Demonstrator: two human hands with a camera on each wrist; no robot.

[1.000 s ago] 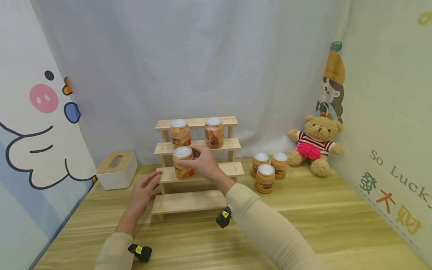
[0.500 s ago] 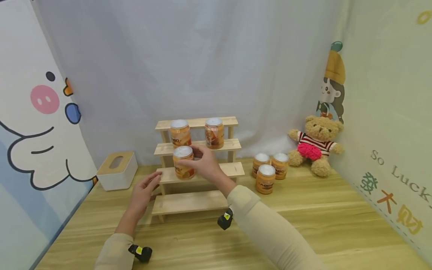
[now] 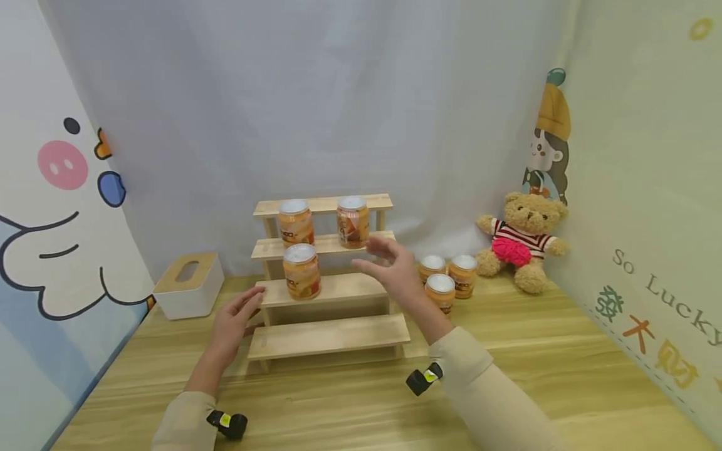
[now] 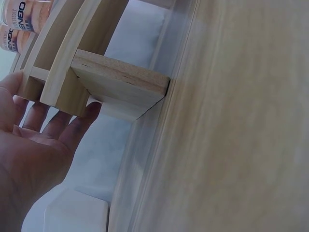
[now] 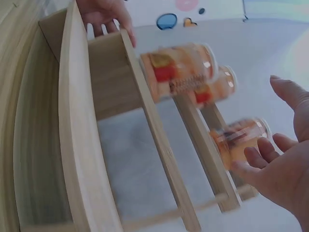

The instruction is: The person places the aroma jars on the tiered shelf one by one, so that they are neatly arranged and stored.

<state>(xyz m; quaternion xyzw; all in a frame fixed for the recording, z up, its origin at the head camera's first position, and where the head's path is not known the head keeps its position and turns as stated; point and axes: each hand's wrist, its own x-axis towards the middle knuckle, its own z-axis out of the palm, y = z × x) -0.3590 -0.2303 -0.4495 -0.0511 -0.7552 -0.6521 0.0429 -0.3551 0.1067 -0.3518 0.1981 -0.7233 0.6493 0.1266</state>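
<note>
In the head view, a wooden tiered shelf bears several orange-labelled cans with silvery lids. One can stands upright at the left of the second tier from the bottom. Behind it a second can is on the tier above, with a third can to its right. My right hand hovers right of the nearest can, fingers spread and holding nothing. At the shelf's left end my left hand holds the second tier's edge, thumb on top; some fingertips are hidden behind the wood.
Three more cans stand together on the table right of the shelf. A teddy bear sits behind them near the right wall. A white tissue box with a wooden lid is at the left. A pale curtain hangs behind.
My right hand has let go of the can on the second tier and moved away to the right. The can stays standing there. My left hand keeps its place at the shelf's end.
</note>
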